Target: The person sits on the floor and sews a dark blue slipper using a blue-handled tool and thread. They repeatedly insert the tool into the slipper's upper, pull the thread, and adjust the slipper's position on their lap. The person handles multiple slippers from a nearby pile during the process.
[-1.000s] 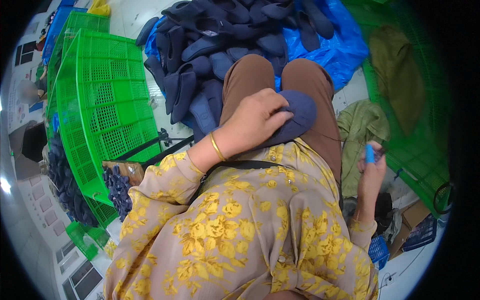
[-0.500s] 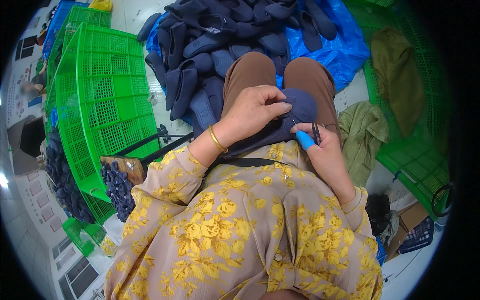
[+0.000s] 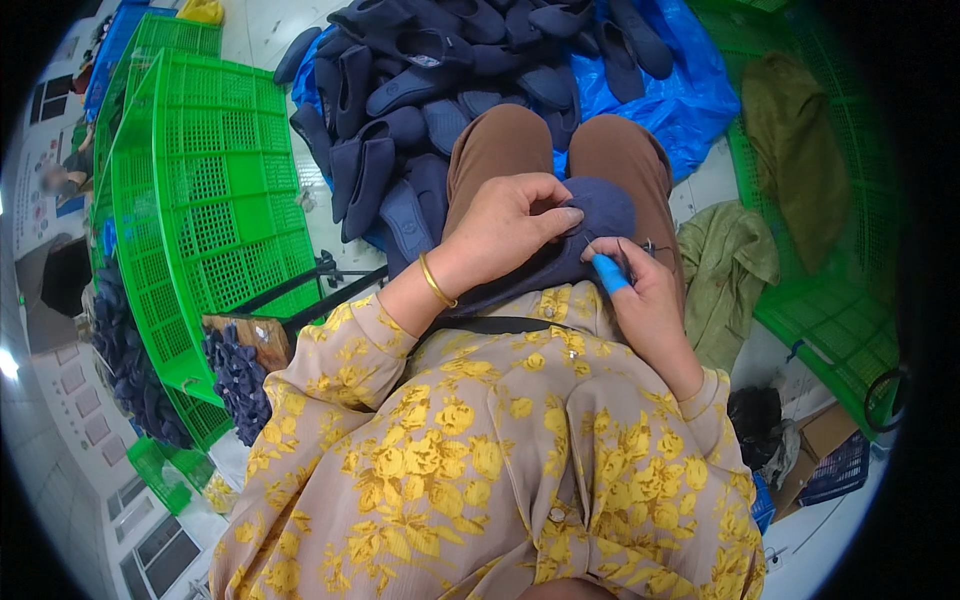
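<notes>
With fingers (image 3: 540, 188) of left and right closed in a pinch, sits among tall green crates (image 3: 232, 190), facing blue sheeting (image 3: 690, 100) heaped with navy footwear (image 3: 415, 92); wears a beige shirt (image 3: 430, 510) flowered in yellow over brown trousers (image 3: 503, 145); holds one navy slipper (image 3: 605, 208) on the lap, gripping it with the left hand (image 3: 500, 230), with the right hand (image 3: 645, 285) close beside; carries a gold bangle (image 3: 434, 280) on the left wrist and blue wrapping (image 3: 609, 274) on the right thumb; pinches a thin needle-like tool (image 3: 589, 243) by the slipper, too fine to tell whether touching
</notes>
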The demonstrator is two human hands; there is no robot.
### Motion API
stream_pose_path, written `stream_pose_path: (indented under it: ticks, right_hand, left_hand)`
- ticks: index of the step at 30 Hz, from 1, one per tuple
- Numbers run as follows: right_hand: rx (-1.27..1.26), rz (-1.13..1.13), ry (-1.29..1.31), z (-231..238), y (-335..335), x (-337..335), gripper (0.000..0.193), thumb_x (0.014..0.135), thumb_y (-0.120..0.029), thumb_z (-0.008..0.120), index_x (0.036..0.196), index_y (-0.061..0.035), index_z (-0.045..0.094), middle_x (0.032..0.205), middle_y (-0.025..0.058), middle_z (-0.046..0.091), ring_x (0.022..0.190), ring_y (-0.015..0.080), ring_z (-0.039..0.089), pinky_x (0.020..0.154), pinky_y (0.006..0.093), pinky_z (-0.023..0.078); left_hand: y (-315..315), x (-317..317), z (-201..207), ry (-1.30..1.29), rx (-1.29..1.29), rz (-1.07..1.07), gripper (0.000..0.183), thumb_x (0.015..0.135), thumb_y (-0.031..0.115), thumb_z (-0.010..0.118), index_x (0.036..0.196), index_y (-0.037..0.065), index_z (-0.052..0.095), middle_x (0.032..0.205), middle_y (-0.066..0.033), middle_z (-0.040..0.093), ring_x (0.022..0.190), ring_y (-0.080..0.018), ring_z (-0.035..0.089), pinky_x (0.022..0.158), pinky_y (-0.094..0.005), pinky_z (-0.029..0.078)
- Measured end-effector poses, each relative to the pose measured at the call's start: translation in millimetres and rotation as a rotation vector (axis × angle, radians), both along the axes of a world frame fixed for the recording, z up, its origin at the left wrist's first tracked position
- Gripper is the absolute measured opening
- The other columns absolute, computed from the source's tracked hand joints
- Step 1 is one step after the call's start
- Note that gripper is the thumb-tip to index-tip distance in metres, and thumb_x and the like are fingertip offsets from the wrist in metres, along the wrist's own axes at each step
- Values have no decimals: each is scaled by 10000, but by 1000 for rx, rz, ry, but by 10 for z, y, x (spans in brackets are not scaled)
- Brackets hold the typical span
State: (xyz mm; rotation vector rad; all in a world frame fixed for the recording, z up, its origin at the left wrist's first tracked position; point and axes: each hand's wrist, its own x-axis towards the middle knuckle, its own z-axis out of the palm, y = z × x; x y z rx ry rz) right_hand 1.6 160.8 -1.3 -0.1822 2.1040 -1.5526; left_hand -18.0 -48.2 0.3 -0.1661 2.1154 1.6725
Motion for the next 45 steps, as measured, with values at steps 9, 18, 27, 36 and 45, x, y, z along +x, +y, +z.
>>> stream_pose_path:
  ticks: [9, 18, 27, 36, 45]
  right_hand:
    - [46, -25, 119, -101, -17, 44, 184, 899, 4, 565, 1052, -68, 638, 921, 88, 696, 808, 164, 672, 747, 272, 507]
    - [81, -26, 299, -271, -38, 40, 247, 867, 10, 568, 1070, -116, 627, 900, 126, 670, 774, 299, 671, 685, 315, 504]
    - [170, -48, 235, -249, -93, 26, 128, 905, -46, 589, 1023, -94, 605, 842, 132, 663, 729, 301, 670, 641, 351, 505]
    - [73, -93, 123, -272, -153, 58, 270, 919, -4, 522, 1174, -75, 469, 696, 109, 601, 633, 257, 635, 588, 374, 471]
    - [33, -91, 179, -205, -221, -8, 296, 922, -25, 546, 1186, -135, 473, 743, 105, 594, 642, 258, 637, 573, 372, 466]
  left_hand:
    - [19, -12, -29, -75, 69, 22, 188, 909, 136, 679, 1024, -11, 659, 842, -11, 660, 716, -65, 613, 659, -212, 508]
    - [-19, -99, -44, -260, 236, 38, 200, 933, 81, 637, 1088, -46, 638, 903, -30, 648, 736, -85, 638, 697, -209, 536]
    - [-5, -125, -73, -342, 268, 91, 222, 917, 73, 661, 1106, -42, 637, 912, -53, 662, 733, -119, 677, 687, -223, 567]
    - [-17, -101, -81, -350, 358, 113, 230, 912, 75, 670, 1107, -31, 610, 897, -58, 676, 730, -118, 680, 690, -225, 575]
    - [23, -52, -148, -280, 382, 108, 192, 902, 45, 672, 1067, -22, 600, 876, -57, 682, 736, -123, 680, 682, -228, 577]
